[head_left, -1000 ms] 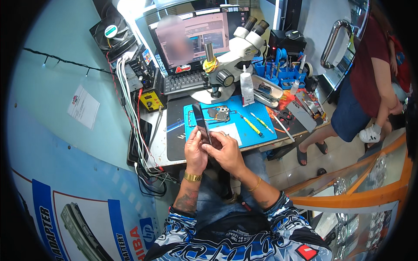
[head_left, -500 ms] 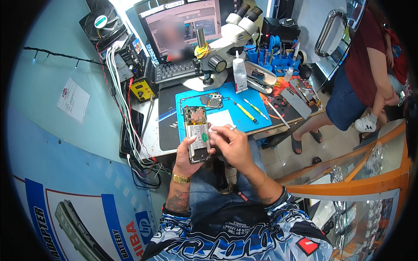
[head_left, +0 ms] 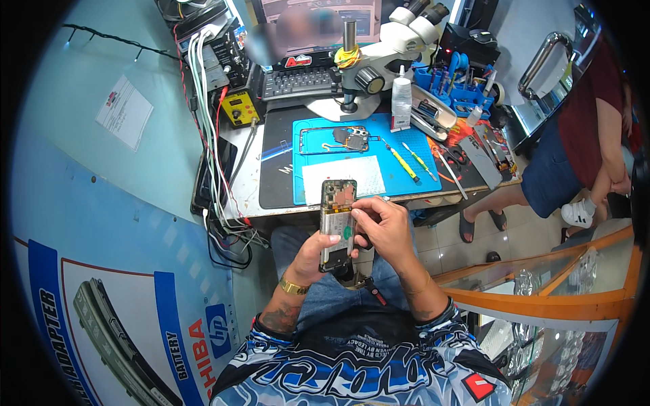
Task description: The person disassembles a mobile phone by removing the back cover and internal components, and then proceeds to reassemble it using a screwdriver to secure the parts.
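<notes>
Blue mat (head_left: 401, 185) up front, opened phone (head_left: 338, 222) just this side of it in my left hand's (head_left: 310, 257) grip, and my right hand (head_left: 388, 227) just slid up beside the exposed board (head_left: 344, 197), so focus shifts there, though can't tell if I'm pinching anything.

Silvery batt (head_left: 336, 224), matt mat (head_left: 397, 178), mtl handle (head_left: 538, 61)

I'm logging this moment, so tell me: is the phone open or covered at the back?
Open: the phone in the left hand shows a bare silver battery and, above that, exposed circuitry.
</notes>
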A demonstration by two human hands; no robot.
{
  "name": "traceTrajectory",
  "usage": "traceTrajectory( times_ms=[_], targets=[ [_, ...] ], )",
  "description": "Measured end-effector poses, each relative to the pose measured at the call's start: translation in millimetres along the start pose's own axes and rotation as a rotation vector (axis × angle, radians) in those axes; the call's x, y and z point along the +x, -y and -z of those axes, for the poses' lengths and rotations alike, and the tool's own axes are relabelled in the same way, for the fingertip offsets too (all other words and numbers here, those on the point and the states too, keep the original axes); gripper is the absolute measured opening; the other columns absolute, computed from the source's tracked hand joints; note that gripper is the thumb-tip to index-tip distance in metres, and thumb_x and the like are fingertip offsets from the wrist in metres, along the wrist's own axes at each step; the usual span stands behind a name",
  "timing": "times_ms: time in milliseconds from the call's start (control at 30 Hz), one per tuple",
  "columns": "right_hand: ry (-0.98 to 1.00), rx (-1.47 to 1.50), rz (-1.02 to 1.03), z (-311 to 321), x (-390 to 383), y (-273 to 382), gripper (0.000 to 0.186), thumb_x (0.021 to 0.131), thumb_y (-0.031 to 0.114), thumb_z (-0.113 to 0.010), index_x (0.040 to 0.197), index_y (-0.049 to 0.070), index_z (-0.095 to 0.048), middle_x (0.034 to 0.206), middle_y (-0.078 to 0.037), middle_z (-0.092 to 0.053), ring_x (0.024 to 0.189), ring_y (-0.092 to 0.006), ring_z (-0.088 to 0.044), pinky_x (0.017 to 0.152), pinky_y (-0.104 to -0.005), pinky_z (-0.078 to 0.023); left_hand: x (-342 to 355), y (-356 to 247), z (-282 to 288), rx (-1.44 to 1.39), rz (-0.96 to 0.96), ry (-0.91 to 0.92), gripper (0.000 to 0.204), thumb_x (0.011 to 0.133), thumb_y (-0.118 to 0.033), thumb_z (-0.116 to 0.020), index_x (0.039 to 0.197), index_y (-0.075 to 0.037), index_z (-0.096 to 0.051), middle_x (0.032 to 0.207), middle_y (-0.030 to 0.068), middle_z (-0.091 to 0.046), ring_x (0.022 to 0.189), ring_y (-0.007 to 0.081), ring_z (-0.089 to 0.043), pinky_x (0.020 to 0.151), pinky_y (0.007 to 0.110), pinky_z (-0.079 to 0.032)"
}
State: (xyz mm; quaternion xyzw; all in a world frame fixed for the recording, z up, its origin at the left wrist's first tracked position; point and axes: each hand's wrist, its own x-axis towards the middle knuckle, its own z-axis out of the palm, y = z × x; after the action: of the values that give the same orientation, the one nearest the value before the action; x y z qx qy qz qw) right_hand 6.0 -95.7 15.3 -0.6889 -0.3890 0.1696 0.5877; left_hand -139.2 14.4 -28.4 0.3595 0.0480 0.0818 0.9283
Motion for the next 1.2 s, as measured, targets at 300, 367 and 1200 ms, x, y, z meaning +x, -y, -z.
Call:
traceTrajectory(
  times_ms=[300, 367, 1200],
  targets=[
    [0.018, 0.344, -0.248, 5, -13, -4, 0.01, 0.095, 0.004, -0.069, 0.097, -0.006, -0.072, 0.069, -0.002, -0.068, 0.061, -0.0046, -0.059, 0.053, -0.0219, -0.046, -5, 9, -11, 0.193, 0.033, -0.053, 0.063, 0.089, -0.03, -0.061, 0.14, 0.004, -0.048, 0.117, 0.0147, -0.067, 0.097, 0.0176, -0.065, 0.092, 0.033, -0.052],
    [0.026, 0.325, -0.258, 9, -13, -3, 0.009, 0.094, 0.004, -0.07, 0.096, -0.005, -0.071, 0.071, -0.002, -0.069, 0.062, -0.0044, -0.059, 0.054, -0.0216, -0.046, -6, 9, -13, 0.182, 0.046, -0.03, 0.06, 0.091, -0.028, -0.059, 0.142, 0.004, -0.048, 0.122, 0.0146, -0.065, 0.101, 0.0177, -0.064, 0.092, 0.034, -0.052],
    [0.149, 0.368, -0.188, 41, -6, -12, 0.009, 0.09, 0.001, -0.075, 0.098, 0.0, -0.07, 0.085, -0.001, -0.07, 0.076, -0.0052, -0.064, 0.067, -0.0219, -0.051, 5, -3, -20, -0.124, 0.14, 0.091, 0.057, 0.092, -0.027, -0.059, 0.139, 0.003, -0.048, 0.125, 0.0194, -0.062, 0.1, 0.0234, -0.065, 0.082, 0.035, -0.054]
  ],
)
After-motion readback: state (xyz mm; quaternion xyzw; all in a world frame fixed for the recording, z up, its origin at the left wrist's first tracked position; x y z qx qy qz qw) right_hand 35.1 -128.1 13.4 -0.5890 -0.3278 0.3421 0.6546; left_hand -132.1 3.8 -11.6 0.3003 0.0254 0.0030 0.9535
